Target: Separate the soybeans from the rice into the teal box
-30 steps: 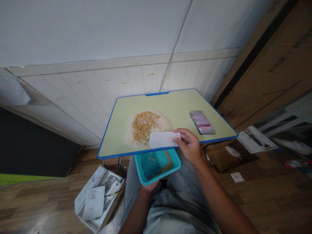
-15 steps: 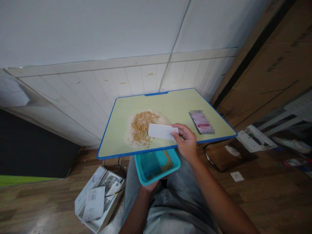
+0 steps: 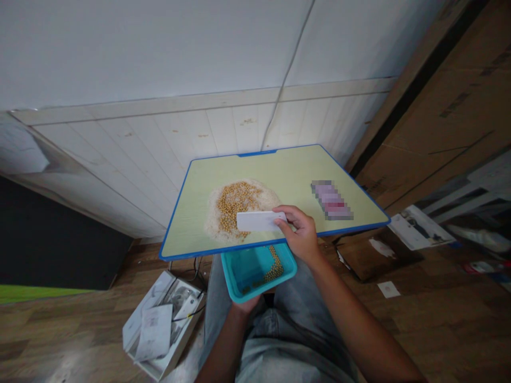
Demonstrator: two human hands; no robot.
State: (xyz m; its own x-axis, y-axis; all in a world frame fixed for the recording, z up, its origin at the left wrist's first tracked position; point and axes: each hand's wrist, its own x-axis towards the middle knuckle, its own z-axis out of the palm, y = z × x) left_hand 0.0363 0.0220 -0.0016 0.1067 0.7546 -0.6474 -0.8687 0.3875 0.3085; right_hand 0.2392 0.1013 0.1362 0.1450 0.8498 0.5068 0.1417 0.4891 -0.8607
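My right hand (image 3: 300,234) pinches a white plastic card (image 3: 259,221) and holds it on edge over the near side of a pile of rice and yellow beans (image 3: 239,205) on a small green table with a blue rim (image 3: 187,234). Just below the table's front edge sits a teal tray (image 3: 247,271) with several yellow beans along its right side. My left hand (image 3: 246,304) supports that tray from beneath; only its heel and wrist show, the fingers are hidden.
A phone (image 3: 332,200) lies on the table's right part. On the wooden floor, an open white box with papers (image 3: 159,324) sits at the left, cardboard sheets (image 3: 439,106) lean at the right. A cable runs down the white wall behind.
My right hand has moved the card away from the table's front edge, up and left onto the near part of the bean pile. The teal tray stays in place.
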